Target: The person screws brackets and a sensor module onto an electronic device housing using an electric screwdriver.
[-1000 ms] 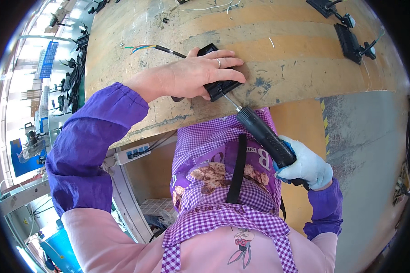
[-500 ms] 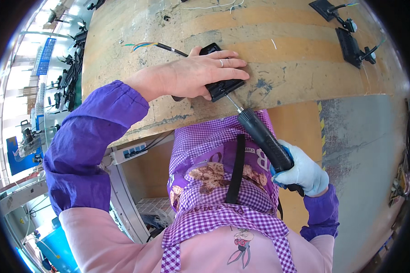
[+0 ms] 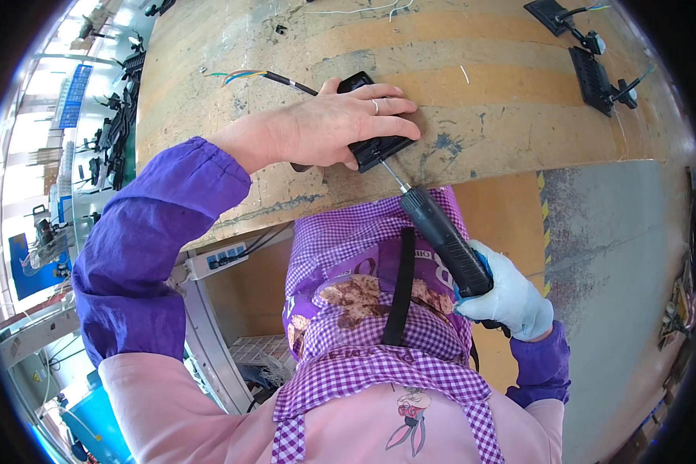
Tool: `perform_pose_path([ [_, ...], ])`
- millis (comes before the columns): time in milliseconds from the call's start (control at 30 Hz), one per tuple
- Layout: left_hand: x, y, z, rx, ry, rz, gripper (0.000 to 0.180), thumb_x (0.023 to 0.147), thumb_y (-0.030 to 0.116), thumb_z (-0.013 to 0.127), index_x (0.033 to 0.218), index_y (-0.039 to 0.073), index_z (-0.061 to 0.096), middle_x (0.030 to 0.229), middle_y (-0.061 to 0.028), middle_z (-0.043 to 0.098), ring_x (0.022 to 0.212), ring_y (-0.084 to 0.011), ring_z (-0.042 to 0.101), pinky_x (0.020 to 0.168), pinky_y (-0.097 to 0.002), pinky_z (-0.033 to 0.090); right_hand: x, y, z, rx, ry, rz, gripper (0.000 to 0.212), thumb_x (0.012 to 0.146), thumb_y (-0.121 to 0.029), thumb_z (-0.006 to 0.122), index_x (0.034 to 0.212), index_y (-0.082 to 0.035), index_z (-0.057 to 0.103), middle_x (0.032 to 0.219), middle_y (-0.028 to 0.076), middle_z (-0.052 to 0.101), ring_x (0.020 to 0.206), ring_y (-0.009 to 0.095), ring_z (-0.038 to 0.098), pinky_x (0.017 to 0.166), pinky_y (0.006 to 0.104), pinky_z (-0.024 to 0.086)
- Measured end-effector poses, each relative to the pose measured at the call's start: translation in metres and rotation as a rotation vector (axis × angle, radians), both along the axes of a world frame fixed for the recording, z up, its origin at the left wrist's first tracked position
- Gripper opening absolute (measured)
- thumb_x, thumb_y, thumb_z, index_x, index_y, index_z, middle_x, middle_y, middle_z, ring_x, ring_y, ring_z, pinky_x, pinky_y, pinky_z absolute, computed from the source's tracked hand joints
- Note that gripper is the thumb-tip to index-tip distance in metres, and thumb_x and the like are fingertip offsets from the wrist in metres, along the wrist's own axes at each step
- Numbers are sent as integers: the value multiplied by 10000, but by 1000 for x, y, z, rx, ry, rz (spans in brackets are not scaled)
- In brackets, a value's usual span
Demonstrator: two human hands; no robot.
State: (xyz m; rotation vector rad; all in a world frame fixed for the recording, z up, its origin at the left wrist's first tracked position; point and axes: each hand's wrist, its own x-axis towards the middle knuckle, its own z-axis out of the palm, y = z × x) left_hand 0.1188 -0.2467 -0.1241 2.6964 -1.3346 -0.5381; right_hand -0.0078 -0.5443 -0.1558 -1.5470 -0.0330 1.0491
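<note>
My left hand (image 3: 329, 127), bare with a ring, lies over a flat black rectangular housing (image 3: 383, 149) on the worktable. It holds the housing down near the table's front edge, covering its middle. From under the hand a black cable (image 3: 290, 82) runs left and ends in several loose coloured wires (image 3: 243, 76). My right hand (image 3: 510, 298), in a pale blue and white glove, is closed round the body of a black power screwdriver (image 3: 445, 241). The screwdriver slants up and left, its thin metal bit meeting the housing's near corner; the exact contact point is too small to make out.
Two similar black housings (image 3: 593, 80) with cables lie at the table's far right. White thread (image 3: 356, 11) and a small black piece (image 3: 281, 29) rest on the wooden worktable (image 3: 286, 182). A power strip (image 3: 218, 261) is fixed below its front edge. More black parts (image 3: 120, 139) line the left.
My right hand and the screwdriver have shifted slightly left. My left hand still presses the housing in nearly the same place.
</note>
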Motion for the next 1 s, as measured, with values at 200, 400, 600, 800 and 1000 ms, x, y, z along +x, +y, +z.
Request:
perform_pose_path([
  [200, 1, 2, -1, -4, -24, -22, 758, 692, 38, 774, 1341, 268, 455, 1491, -9, 366, 1435, -235, 251, 1011, -656, 341, -3, -3, 1, 11, -6, 67, 760, 616, -191, 791, 1301, -25, 508, 1016, 70, 592, 911, 192, 539, 868, 337, 441],
  [400, -1, 0, 2, -9, -7, 2, 817, 669, 56, 795, 1367, 243, 414, 1515, -18, 357, 1443, -251, 255, 1020, -580, 303, 1, -6, 7, -3, 124, 61, 753, 620, -159, 784, 1306, -25, 504, 965, 46, 584, 851, 149, 527, 802, 301, 441],
  [600, 3, 3, 0, -96, 56, -10, 766, 667, 40, 793, 1298, 202, 390, 1482, -42, 400, 1437, -276, 272, 994, -603, 298, -6, -1, -11, 138, 241, -82, 713, 552, -195, 811, 1192, -47, 534, 835, -4, 576, 687, 83, 557, 614, 227, 477],
  [800, 3, 2, 3, -83, 63, -5, 782, 660, 54, 800, 1310, 197, 389, 1483, -47, 398, 1435, -278, 275, 1015, -604, 291, -8, -4, -40, 255, 232, -81, 777, 547, -221, 846, 1224, -26, 516, 920, 20, 591, 755, 92, 576, 659, 233, 494],
  [1000, 4, 4, 6, -68, 54, -9, 803, 655, 88, 805, 1331, 194, 385, 1504, -51, 367, 1431, -280, 279, 1111, -616, 217, -13, -2, -48, 286, 241, -78, 751, 549, -161, 831, 1211, -31, 504, 891, 24, 595, 759, 108, 586, 679, 260, 510],
])
